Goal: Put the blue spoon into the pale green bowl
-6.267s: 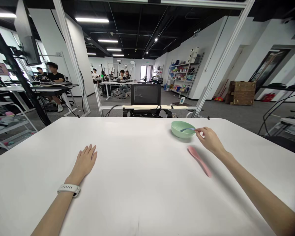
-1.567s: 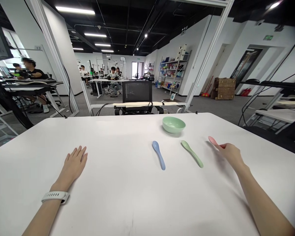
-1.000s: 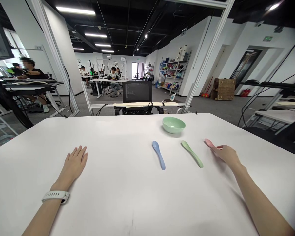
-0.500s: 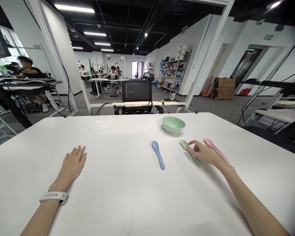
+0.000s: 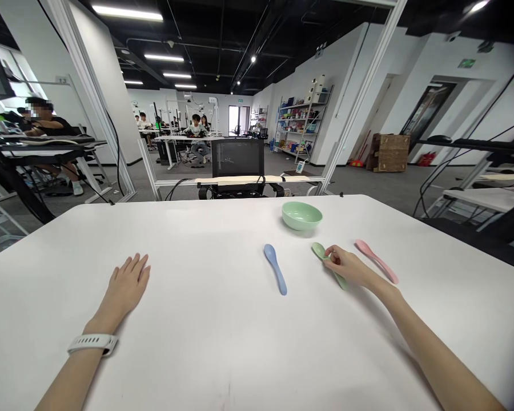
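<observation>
Fingers of my right hand (image 5: 345, 266) are pinched on the neck of a green spoon (image 5: 318, 250), which lies slantwise on the white table; part of its handle is hidden under the hand. To the right of it is a pink spoon (image 5: 377, 261), and to the left a blue spoon (image 5: 276, 269), both lying on the table. A green bowl (image 5: 302, 217) stands upright behind the spoons. My left hand (image 5: 128, 285) rests flat on the table at the left, palm down, holding nothing, with a pale watch strap (image 5: 93, 342) on its wrist.
The white table (image 5: 188, 342) fills the foreground. A metal frame (image 5: 334, 157) and a black mesh chair (image 5: 238, 158) stand beyond its far edge. Shelves (image 5: 300, 121), a wooden crate (image 5: 389, 152) and several people at desks are farther back.
My right hand has closed its thumb and fingers on the green spoon, and both have shifted slightly left. The left hand, bowl and other spoons stay in place.
</observation>
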{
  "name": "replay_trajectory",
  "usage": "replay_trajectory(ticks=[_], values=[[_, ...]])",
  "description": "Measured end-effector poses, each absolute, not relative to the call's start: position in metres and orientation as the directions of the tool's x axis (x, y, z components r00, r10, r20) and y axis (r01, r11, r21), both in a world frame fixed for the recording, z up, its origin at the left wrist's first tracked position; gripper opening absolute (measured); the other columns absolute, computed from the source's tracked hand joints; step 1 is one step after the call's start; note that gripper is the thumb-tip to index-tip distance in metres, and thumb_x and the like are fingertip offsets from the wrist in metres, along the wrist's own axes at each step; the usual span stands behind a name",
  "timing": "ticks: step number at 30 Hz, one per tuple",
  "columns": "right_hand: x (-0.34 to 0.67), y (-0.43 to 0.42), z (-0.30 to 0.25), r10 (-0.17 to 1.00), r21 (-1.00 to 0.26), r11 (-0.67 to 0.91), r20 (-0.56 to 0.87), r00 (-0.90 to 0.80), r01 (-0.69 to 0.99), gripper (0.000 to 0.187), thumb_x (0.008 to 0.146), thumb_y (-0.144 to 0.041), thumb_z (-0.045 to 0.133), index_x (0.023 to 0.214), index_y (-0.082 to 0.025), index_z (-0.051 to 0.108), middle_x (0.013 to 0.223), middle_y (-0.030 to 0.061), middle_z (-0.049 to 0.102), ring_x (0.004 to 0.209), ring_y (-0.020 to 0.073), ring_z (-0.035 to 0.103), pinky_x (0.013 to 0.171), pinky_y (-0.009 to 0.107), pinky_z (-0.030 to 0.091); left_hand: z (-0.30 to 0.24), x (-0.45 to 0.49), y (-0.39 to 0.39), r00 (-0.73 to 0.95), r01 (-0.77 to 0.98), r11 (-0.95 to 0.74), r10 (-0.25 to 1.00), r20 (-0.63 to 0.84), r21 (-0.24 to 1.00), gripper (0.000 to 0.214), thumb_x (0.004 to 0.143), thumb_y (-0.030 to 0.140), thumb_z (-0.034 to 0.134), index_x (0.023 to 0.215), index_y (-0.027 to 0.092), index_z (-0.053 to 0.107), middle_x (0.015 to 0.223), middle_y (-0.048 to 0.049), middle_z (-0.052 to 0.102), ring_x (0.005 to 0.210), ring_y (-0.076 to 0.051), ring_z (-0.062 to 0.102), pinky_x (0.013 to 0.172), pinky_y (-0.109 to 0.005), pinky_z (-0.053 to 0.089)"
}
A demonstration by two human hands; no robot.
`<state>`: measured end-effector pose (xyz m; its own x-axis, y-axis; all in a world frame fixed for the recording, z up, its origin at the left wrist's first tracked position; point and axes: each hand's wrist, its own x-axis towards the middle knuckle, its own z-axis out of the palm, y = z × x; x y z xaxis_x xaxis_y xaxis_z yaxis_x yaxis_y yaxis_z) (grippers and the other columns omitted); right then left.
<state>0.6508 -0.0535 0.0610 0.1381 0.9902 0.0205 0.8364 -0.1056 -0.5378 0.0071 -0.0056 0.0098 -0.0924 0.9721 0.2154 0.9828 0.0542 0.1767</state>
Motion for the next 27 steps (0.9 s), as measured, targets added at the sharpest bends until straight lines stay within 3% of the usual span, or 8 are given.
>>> replay_trajectory(ticks=[13,21,27], values=[[0.644,-0.057,0.069,0.986,-0.527,-0.150,-0.018,0.165,0.837,0.022,0.088,-0.049,0.062,0.095,-0.030,0.055,0.069,-0.0033,0.057,0.067,0.0214,0.054,0.066,0.035,0.037,0.010,0.006,-0.006,-0.088,0.981,0.044,0.968,0.233,0.187,0.078,0.109,0.047,0.023,0.167,0.011,0.062,0.178,-0.0205,0.058,0.170,-0.039,0.049,0.139,-0.065,0.039],[0.647,-0.056,0.066,0.985,-0.543,-0.160,-0.029,0.172,0.824,0.038,0.090,-0.066,0.061,0.098,-0.030,0.052,0.069,-0.0029,0.059,0.066,0.0219,0.054,0.066,0.035,0.038,0.013,0.008,-0.007,-0.085,0.982,0.047,0.975,0.206,0.180,0.080,0.110,0.046,0.021,0.168,0.007,0.060,0.180,-0.0234,0.053,0.171,-0.041,0.046,0.140,-0.067,0.037],[0.642,-0.063,0.077,0.973,-0.525,-0.207,-0.021,0.230,0.826,0.043,0.094,-0.073,0.058,0.098,-0.031,0.051,0.067,-0.0021,0.062,0.066,0.0242,0.060,0.070,0.038,0.047,0.011,0.008,-0.006,-0.092,0.984,0.056,0.974,0.208,0.171,0.080,0.109,0.047,0.021,0.168,0.010,0.061,0.180,-0.0200,0.054,0.171,-0.039,0.046,0.140,-0.063,0.037]])
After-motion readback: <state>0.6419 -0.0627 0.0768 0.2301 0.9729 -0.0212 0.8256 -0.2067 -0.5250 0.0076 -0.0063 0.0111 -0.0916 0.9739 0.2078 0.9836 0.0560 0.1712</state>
